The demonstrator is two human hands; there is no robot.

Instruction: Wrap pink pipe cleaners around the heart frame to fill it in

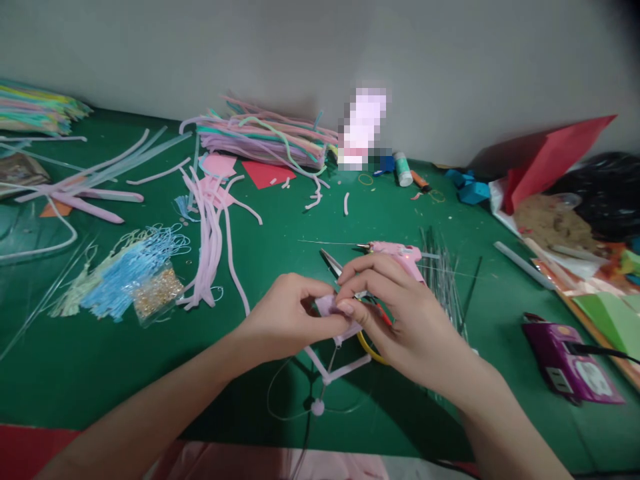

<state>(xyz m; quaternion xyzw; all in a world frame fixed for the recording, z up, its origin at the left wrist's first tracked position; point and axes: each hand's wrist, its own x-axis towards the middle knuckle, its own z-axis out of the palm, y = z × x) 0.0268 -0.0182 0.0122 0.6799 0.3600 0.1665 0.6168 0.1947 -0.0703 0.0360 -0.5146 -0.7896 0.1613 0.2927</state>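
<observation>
Between my two hands is a lilac pipe-cleaner craft piece point(326, 305). My left hand point(290, 317) pinches it between thumb and fingers from the left. From the right, my right hand point(407, 323) closes its thumb and fingertips on its upper part. Below my hands the piece shows a V-shaped lilac frame, a thin wire and a small lilac ball point(317, 407). My fingers cover much of its middle. Scissors point(330, 262) with an orange and yellow handle lie partly hidden under my right hand. Just beyond them rests a pink glue gun point(395, 251).
Thin wires point(443, 287) lie right of my right hand, then a purple power box point(573, 363). Lilac pipe cleaners point(213, 257), blue tassels point(125, 277) and a bag of gold beads point(157, 291) lie left. A pipe-cleaner bundle point(265, 140) sits along the wall.
</observation>
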